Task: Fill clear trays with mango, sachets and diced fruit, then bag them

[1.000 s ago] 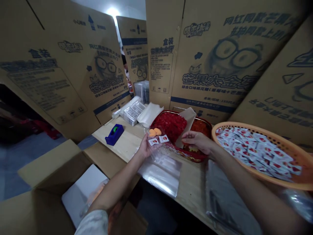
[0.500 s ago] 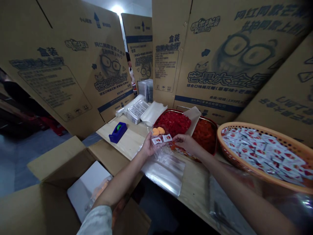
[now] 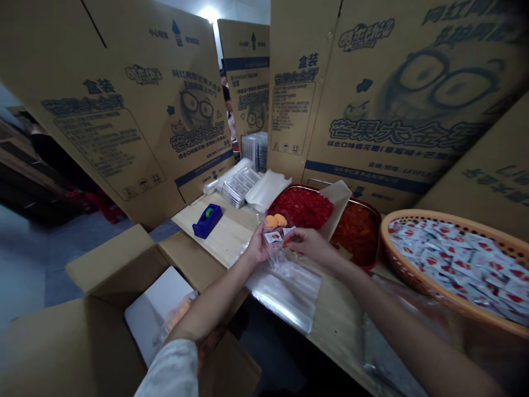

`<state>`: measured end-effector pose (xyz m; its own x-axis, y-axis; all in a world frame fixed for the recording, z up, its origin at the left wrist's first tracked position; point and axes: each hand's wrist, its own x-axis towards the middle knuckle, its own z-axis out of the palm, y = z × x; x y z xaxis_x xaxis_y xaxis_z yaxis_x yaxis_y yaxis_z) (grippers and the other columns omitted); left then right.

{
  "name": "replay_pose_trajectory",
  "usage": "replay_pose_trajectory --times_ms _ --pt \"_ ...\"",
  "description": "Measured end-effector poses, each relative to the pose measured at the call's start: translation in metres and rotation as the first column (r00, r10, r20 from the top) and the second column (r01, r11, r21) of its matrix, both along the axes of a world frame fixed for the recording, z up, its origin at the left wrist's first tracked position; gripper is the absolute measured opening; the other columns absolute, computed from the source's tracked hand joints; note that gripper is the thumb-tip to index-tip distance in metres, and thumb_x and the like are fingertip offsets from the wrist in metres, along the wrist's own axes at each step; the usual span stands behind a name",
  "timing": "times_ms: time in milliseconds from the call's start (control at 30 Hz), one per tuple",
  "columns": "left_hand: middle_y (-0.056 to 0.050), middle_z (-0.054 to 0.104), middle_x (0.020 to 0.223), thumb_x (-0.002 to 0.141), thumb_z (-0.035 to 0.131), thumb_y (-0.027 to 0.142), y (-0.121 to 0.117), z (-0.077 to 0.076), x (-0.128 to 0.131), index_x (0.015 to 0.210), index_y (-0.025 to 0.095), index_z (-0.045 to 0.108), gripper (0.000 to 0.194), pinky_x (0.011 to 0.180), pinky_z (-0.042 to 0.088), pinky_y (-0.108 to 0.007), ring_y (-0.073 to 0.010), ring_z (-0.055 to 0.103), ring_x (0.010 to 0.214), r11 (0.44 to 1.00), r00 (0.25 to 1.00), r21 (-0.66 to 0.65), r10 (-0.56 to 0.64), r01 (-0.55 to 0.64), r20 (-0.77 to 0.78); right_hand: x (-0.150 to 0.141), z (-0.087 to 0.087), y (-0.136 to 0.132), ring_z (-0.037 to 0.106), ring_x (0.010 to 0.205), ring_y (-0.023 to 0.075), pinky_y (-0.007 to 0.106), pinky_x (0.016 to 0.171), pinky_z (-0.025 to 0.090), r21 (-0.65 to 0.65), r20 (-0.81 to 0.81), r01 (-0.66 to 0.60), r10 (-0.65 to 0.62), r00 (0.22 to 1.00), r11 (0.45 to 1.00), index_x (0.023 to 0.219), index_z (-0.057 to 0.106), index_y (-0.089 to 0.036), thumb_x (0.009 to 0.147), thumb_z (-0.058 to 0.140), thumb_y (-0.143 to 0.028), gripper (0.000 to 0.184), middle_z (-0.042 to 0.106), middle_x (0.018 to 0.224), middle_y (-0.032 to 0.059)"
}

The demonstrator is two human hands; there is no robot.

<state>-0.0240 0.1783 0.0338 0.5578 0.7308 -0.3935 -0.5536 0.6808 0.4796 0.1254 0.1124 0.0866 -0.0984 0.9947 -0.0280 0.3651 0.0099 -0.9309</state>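
Observation:
My left hand [image 3: 259, 244] is closed on the left edge of a clear plastic tray [image 3: 276, 247], tilted above the table. Two round orange pieces [image 3: 276, 221] lie in the tray's far part. Nearer to me in it is a white sachet [image 3: 273, 237] with a red print; a second one is partly covered by my right fingers. My right hand [image 3: 309, 242] is at the tray's right side, its fingertips pinched on a small orange piece [image 3: 286, 242]. Exactly what this piece is, I cannot make out. Clear plastic bags [image 3: 289, 289] lie beneath the tray.
Behind the hands stand a tray of red pieces [image 3: 303, 205] and one of orange-red pieces [image 3: 356, 229]. An orange basket [image 3: 392, 259] of sachets is at right. A blue tape dispenser [image 3: 207, 221], stacked clear trays [image 3: 241, 186] and an open carton [image 3: 107, 248] are at left.
My right hand has moved left over the tray, now partly covering the second sachet, and an orange piece shows at its fingertips. The whole view has shifted slightly.

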Motion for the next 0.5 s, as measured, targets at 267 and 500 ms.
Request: replay_pose_trajectory --times_ms 267,500 --pt "-0.013 0.067 0.076 0.086 0.038 0.052 -0.001 0.001 -0.001 0.088 0.008 0.061 0.05 0.067 0.051 -0.036 -0.022 0.064 0.067 1.0 1.0 0.012 -0.028 0.028 -0.004 -0.021 -0.001 0.0 0.048 0.048 0.0107 0.022 0.045 0.04 -0.025 0.044 0.036 -0.035 0.998 0.999 0.068 0.062 -0.017 0.072 0.053 -0.026 0.013 0.058 0.058 -0.0018" --pt "-0.01 0.064 0.087 0.086 0.041 0.051 0.004 -0.007 -0.002 0.09 0.013 0.059 0.042 0.082 0.049 -0.046 -0.0251 0.063 0.087 1.0 1.0 0.004 0.012 -0.012 -0.008 0.074 -0.01 0.016 0.06 0.081 0.0221 0.033 0.069 0.045 0.246 0.582 0.416 -0.477 0.659 0.875 0.084 0.065 -0.017 0.076 0.046 -0.013 0.021 0.063 0.091 0.0125"
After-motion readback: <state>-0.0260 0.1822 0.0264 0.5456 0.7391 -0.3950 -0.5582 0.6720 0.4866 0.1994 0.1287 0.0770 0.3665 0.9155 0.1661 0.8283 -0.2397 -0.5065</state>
